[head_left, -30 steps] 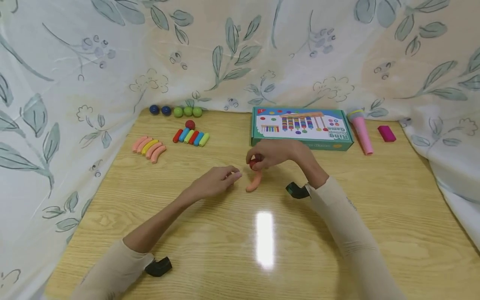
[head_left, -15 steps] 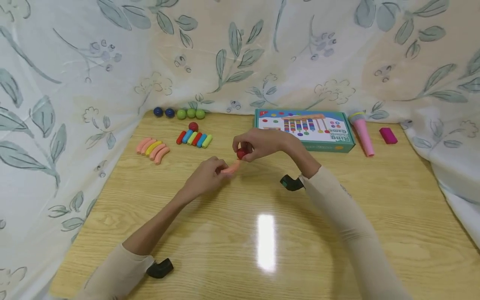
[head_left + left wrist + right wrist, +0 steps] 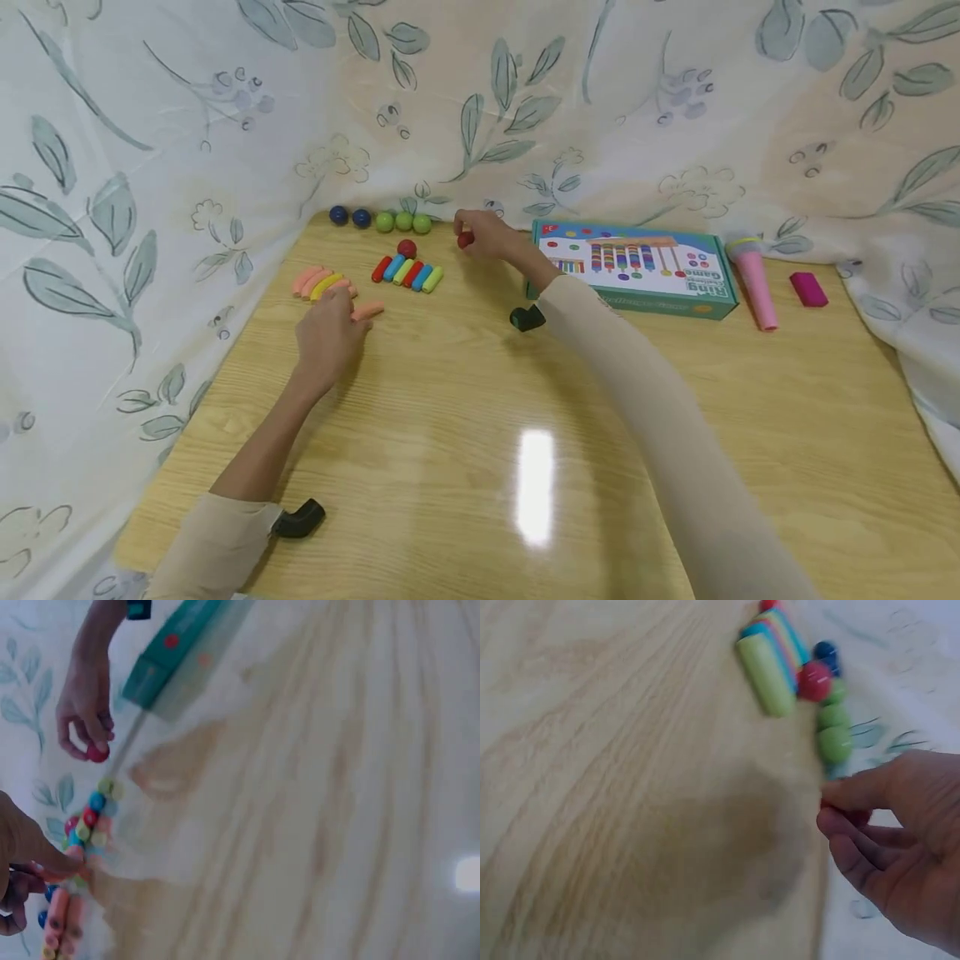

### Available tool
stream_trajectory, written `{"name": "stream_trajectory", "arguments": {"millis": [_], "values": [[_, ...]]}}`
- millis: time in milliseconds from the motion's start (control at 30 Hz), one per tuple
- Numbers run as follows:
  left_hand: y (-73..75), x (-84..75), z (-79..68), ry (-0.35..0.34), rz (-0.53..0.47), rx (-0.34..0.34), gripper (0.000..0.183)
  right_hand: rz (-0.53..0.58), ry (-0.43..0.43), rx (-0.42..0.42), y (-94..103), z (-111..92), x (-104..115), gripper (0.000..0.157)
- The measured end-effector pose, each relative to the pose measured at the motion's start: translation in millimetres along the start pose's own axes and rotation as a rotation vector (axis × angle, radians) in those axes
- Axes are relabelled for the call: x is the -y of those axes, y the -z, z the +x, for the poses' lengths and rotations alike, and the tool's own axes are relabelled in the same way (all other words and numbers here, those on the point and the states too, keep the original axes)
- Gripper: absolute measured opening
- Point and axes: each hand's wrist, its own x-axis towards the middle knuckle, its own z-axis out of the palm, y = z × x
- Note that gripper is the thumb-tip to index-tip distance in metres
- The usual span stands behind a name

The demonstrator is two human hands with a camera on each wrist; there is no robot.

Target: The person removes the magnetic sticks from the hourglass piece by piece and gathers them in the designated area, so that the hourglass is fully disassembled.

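Note:
My left hand [image 3: 330, 337] pinches a curved peach-coloured stick [image 3: 367, 311] at the near right side of a row of similar curved pieces [image 3: 306, 280]. One piece in that row is yellow; part of it lies hidden behind the fingers. Over by the back edge of the table, my right hand [image 3: 486, 233] holds a small red ball [image 3: 465, 240] between thumb and fingertips. In the right wrist view the thumb and fingers cover most of this ball [image 3: 861, 817]. Left of it are three green balls [image 3: 403, 222].
Several short coloured sticks [image 3: 407, 272] lie side by side, with another red ball [image 3: 407, 248] behind them. Two dark blue balls [image 3: 350, 217] sit at the back left. A game box [image 3: 630, 268], pink toy microphone [image 3: 756, 287] and magenta block [image 3: 809, 289] stand right.
My left hand has taken the curved stick from mid-table and carried it left to the row. The right hand has moved back and left with the red ball.

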Motion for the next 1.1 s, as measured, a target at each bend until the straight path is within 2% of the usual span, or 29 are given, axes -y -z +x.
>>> {"name": "stream_trajectory", "arguments": {"millis": [67, 167, 267, 367, 500, 633, 767, 867, 1000, 1100], "values": [[-2.4, 5.7, 0.3, 0.024, 0.027, -0.007, 0.039, 0.008, -0.022, -0.017, -7.9, 7, -6, 0.024], [-4.2, 11.7, -0.8, 0.07, 0.031, 0.02, 0.054, 0.022, -0.054, -0.038, -18.2, 13, -12, 0.027], [-5.2, 13.6, -1.1, 0.065, 0.043, 0.035, 0.059, 0.031, -0.08, -0.056, -22.1, 17, -15, 0.03], [-6.2, 13.7, -0.6, 0.001, 0.095, 0.013, 0.045, 0.023, -0.092, -0.062, -20.8, 21, -15, 0.037], [-9.1, 11.6, 1.2, -0.075, 0.158, -0.063, 0.025, 0.042, -0.135, -0.042, -20.7, 28, -11, 0.042], [-12.3, 8.5, 4.6, -0.096, 0.181, -0.107, 0.022, 0.095, -0.223, -0.045, -25.2, 31, -7, 0.044], [-13.1, 6.7, 6.5, -0.088, 0.19, -0.106, 0.023, 0.177, -0.301, -0.091, -30.5, 30, -5, 0.054], [-12.4, 6.3, 7.1, -0.091, 0.197, -0.107, 0.025, 0.283, -0.345, -0.119, -33.1, 29, -5, 0.064], [-9.7, 5.7, 8.2, -0.1, 0.173, -0.113, 0.03, 0.433, -0.359, -0.122, -34.9, 29, -3, 0.07], [-6.2, 3.0, 10.9, -0.111, 0.14, -0.116, 0.034, 0.488, -0.361, -0.096, -32.5, 27, -1, 0.073]]}}
